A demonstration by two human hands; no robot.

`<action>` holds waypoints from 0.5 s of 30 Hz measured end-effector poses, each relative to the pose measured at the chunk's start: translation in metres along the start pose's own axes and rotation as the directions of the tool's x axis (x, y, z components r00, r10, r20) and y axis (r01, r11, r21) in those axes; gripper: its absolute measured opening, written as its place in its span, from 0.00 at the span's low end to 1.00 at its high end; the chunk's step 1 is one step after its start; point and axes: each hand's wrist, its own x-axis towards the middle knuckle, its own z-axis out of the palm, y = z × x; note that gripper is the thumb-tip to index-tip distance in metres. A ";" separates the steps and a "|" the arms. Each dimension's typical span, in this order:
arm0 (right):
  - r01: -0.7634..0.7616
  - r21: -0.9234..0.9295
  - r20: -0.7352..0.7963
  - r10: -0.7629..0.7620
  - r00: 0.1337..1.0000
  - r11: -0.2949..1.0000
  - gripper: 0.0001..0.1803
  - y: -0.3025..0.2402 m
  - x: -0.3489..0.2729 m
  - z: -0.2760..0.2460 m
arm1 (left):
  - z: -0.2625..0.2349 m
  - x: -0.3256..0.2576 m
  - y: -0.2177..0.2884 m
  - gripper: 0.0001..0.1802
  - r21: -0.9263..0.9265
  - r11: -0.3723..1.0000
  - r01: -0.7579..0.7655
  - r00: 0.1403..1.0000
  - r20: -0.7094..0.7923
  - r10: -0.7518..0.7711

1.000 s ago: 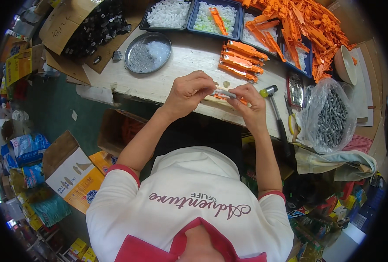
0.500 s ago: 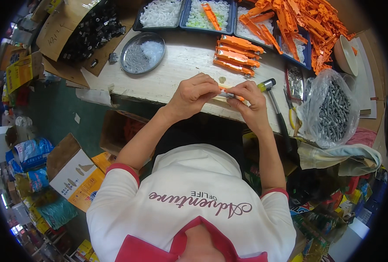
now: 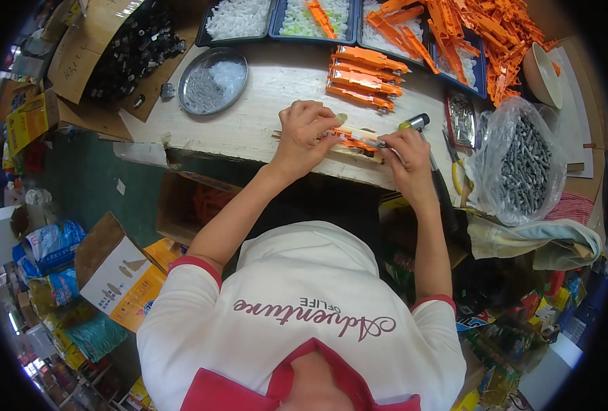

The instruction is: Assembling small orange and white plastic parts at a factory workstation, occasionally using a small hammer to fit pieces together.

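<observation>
My left hand (image 3: pixel 307 135) pinches the left end of a slim orange plastic part (image 3: pixel 356 141) at the near edge of the white worktable. Closed on the part's other end, my right hand (image 3: pixel 409 156) has its fingertips on a small grey metal piece (image 3: pixel 379 144). Whether that piece is fixed to the orange part I cannot tell. Just beyond my hands lies a row of similar orange parts (image 3: pixel 364 79) with metal tips. A hammer (image 3: pixel 438 179) with a black handle rests beside my right hand.
At the right are yellow-handled pliers (image 3: pixel 457 175), a red tin (image 3: pixel 461 118) of small metal bits and a clear bag (image 3: pixel 523 164) of grey metal pieces. Trays (image 3: pixel 239 42) of white pieces, an orange heap (image 3: pixel 502 41), a round metal dish (image 3: pixel 211 103) and a carton (image 3: pixel 78 61) of black parts stand around.
My hands have moved a little apart, the right one toward the right, and more of the orange part shows between them. The view has shifted slightly.
</observation>
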 end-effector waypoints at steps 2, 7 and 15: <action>0.010 -0.007 0.017 -0.010 1.000 1.000 0.09 -0.003 0.000 0.001 | 0.005 0.001 0.003 0.12 0.060 0.998 0.023 1.000 0.015 -0.024; 0.028 -0.019 0.034 -0.027 0.999 0.999 0.09 -0.003 0.003 0.003 | 0.009 0.002 0.003 0.13 0.076 0.997 0.013 1.000 0.025 -0.015; 0.073 -0.082 0.095 -0.065 0.993 0.994 0.09 -0.011 0.013 0.002 | 0.010 0.001 0.005 0.12 0.074 0.997 0.014 1.000 0.020 -0.016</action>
